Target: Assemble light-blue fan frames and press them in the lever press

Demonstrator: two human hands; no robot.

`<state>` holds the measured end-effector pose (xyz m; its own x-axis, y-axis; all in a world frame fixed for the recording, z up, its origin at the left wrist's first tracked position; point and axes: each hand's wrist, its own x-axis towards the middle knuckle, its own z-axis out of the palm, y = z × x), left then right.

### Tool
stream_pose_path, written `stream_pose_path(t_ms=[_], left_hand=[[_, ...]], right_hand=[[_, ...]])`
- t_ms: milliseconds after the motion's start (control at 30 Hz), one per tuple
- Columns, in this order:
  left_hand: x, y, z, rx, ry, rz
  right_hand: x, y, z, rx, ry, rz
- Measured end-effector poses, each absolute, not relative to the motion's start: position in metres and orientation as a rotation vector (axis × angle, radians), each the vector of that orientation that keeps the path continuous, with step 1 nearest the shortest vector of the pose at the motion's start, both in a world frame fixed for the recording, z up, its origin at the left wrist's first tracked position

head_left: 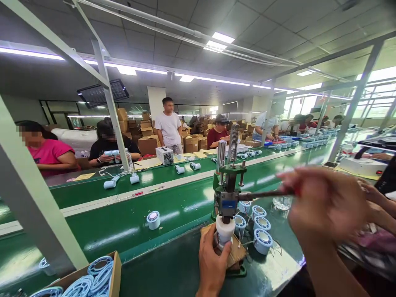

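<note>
A green hand press [229, 181] with a spring on top stands on the bench before me. My left hand [211, 260] is closed around a light-blue round part [224, 239] at the press base, directly under the white pressing head [225, 225]. The head appears to touch the part, though my fingers hide some of it. Blurred by motion, my right hand [329, 202] grips the end of the press lever [266, 193], which points right. Several light-blue round housings [262, 241] with thin wires sit to the right of the press.
A cardboard box [116, 274] of light-blue rings is at the lower left. One round housing [153, 220] sits on the green conveyor belt [123, 225]. Grey frame posts [34, 194] rise at left. Several people work across the belt; another person's hand [371, 194] is at right.
</note>
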<state>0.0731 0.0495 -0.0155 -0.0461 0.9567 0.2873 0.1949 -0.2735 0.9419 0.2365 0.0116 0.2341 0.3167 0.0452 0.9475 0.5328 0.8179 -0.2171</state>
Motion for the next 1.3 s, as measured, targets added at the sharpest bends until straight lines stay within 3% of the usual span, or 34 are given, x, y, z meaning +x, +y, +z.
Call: stream_pose_path(t_ms=[100,200,533,933,1300], left_hand=[[0.072,0.050,-0.012,1.491,1.218,1.383],[0.073,0.049,-0.007,1.523,1.231,1.391],[0.078,0.039,0.012,1.722,1.354,1.478],[0.066,0.011,-0.018,1.957,1.634,1.508],[0.119,0.004,-0.040,2.428,1.208,1.473]], right_hand=[[0.228,0.074,0.299,-0.601,-1.239,-0.231],[0.232,0.130,0.318,-0.730,-1.227,-0.121],[0.239,0.161,0.310,-0.746,-1.195,-0.165],[0.236,0.162,0.309,-0.706,-1.173,-0.183],[0.240,0.158,0.312,-0.728,-1.223,-0.192]])
